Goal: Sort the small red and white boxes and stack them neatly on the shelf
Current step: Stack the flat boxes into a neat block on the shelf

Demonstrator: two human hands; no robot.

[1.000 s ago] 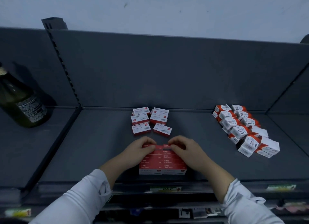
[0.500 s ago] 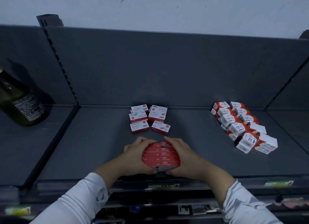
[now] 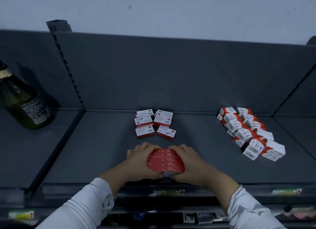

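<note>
Head view, looking forward and down at a dark grey shelf [image 3: 95, 153]. My left hand [image 3: 140, 162] and my right hand [image 3: 189, 163] close in from either side on a block of red boxes [image 3: 165, 160], a row of flat packs pressed face to face with their red edges and white print turned up. The fingers of both hands curl over the far end of the block and both thumbs press its near end, so each hand is clamped on the block. The block is near the shelf's front edge, about midway along the middle bay. I cannot tell whether it rests on the shelf or is raised just off it.

Behind it, nearer the back panel [image 3: 171, 74], lies a loose group of flat boxes [image 3: 153, 124] with white tops and red sides. Some are stacked two high and not squared with each other. This group is apart from the block and from my hands.

Well to the right, on the same bay, stands a double row of cube boxes [image 3: 242, 126], red and white with barcodes showing. It runs from the back panel toward the front, and the nearest boxes are tipped out of line.

On the neighbouring bay at far left stands a dark green bottle [image 3: 25, 107] with a label. A price tag [image 3: 168, 192] sits on the front rail below my hands. White sleeves [image 3: 80, 210] cover both forearms.
</note>
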